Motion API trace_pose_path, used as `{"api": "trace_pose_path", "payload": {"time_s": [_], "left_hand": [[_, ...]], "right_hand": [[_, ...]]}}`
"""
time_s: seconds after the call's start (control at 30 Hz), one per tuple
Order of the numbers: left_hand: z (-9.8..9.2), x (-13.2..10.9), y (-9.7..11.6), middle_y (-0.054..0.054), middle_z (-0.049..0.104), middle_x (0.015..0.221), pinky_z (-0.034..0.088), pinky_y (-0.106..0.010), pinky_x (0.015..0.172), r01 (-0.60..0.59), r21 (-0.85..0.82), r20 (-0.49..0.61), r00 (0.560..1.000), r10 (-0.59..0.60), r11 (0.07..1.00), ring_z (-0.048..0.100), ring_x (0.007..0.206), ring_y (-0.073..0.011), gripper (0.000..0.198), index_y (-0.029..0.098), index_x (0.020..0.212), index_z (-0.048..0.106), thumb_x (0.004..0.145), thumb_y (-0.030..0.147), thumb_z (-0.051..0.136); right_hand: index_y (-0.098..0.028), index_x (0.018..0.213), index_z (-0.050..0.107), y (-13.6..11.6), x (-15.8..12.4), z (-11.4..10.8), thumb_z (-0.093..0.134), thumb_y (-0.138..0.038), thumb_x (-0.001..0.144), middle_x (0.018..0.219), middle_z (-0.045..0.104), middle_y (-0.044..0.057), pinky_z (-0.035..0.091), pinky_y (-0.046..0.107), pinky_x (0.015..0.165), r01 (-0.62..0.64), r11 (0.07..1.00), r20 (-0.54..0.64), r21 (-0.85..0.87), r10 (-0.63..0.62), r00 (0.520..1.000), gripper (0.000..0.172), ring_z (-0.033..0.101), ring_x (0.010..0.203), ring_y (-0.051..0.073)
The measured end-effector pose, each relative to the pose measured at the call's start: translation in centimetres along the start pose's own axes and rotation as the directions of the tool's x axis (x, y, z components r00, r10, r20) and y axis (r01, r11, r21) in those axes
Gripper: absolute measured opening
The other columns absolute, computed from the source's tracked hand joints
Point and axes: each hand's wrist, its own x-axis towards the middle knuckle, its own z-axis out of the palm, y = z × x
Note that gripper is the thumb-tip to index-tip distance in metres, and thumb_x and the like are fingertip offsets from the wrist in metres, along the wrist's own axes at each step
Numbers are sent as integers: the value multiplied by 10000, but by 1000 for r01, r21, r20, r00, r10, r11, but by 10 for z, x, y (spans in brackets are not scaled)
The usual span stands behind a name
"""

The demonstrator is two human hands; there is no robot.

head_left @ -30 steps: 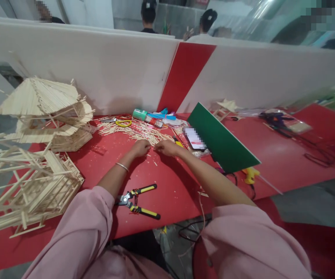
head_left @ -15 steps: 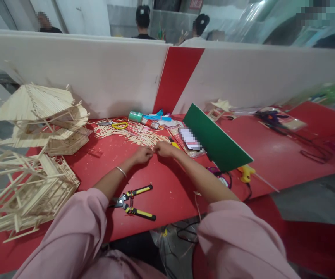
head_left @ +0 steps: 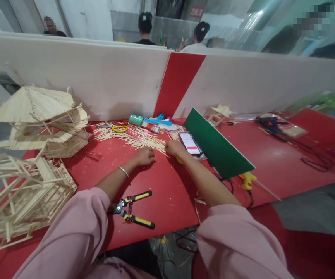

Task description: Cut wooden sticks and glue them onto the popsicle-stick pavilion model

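My left hand (head_left: 146,156) rests low over the red table, its fingers curled together at the front edge of a pile of thin wooden sticks (head_left: 117,133). Anything between those fingertips is too small to make out. At the right end of the pile, my right hand (head_left: 174,148) has its fingers bent in among the stick ends, so what they pinch is hidden. Beneath its wrist a bit of a yellow tool shows. A phone (head_left: 189,142) with a lit screen lies just right of that hand. Yellow-and-black wire-stripper pliers (head_left: 131,207) lie spread near my left forearm.
Stick-built pavilion models (head_left: 36,104) crowd the left side. A green board (head_left: 216,145) leans at right, with a yellow glue gun (head_left: 247,180) beside it. Yellow-handled scissors (head_left: 119,128) and a green canister (head_left: 136,119) are behind the sticks. A white partition (head_left: 97,77) closes the back.
My hands, close together before, have parted: the right moved right and slightly up to the stick ends, while the left stayed near its place. The view has tilted slightly.
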Motion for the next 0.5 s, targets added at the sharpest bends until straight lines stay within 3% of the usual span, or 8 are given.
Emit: {"api": "trace_pose_path", "payload": {"time_s": [0.2,0.37,0.5], "left_hand": [[6,11,-7,-119,634,1391,423,-384,1129,-27,32,-17,999,28,999,560,1309,-265,209,179,1007,745,854,305,679],[15,8,-12,-122,610,1437,411,-409,1156,-33,25,-42,999,34,999,524,1373,-256,284,184,1128,725,872,299,681],[24,-2,-10,-158,602,1439,393,-432,1171,-52,41,-132,990,57,998,523,1370,-265,335,150,1197,701,895,288,658]], "right_hand": [[-199,1185,750,9,5,-3,518,-252,941,1192,750,105,470,246,863,21,998,-89,58,-16,996,341,670,1089,228],[-226,1217,728,21,10,-14,521,-264,927,1236,729,114,481,304,868,-51,998,-129,41,56,990,358,651,1138,275],[-225,1113,769,5,23,-8,625,-263,869,1175,744,142,483,338,898,-38,999,-57,20,39,998,286,660,1123,293]]}}
